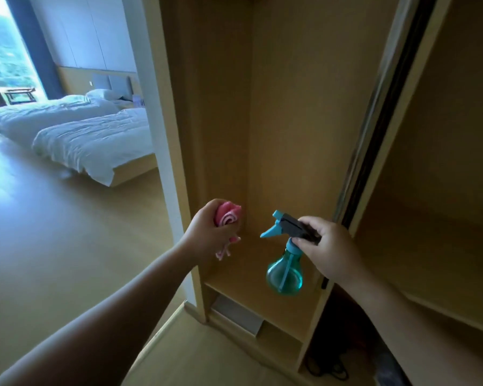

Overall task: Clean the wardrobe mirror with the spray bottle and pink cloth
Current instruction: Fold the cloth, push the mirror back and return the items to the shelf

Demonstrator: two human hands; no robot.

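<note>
Left arm outstretched, left hand [207,229] clenched round a bunched pink cloth [227,218] (tail dangling below the fist), right hand [328,246] gripping the spray bottle [285,263] by its trigger head, teal body hanging beneath the fingers, nozzle pointing toward the cloth, open wardrobe [290,107] beyond both hands

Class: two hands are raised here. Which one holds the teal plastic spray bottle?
The right hand grips the teal plastic spray bottle; the left hand holds a rolled pink cloth.

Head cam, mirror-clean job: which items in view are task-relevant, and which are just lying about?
Job: pink cloth, gripped in left hand; spray bottle, held in right hand; wardrobe.
Lying about: beds; low table by window; dark cable at wardrobe bottom.
</note>
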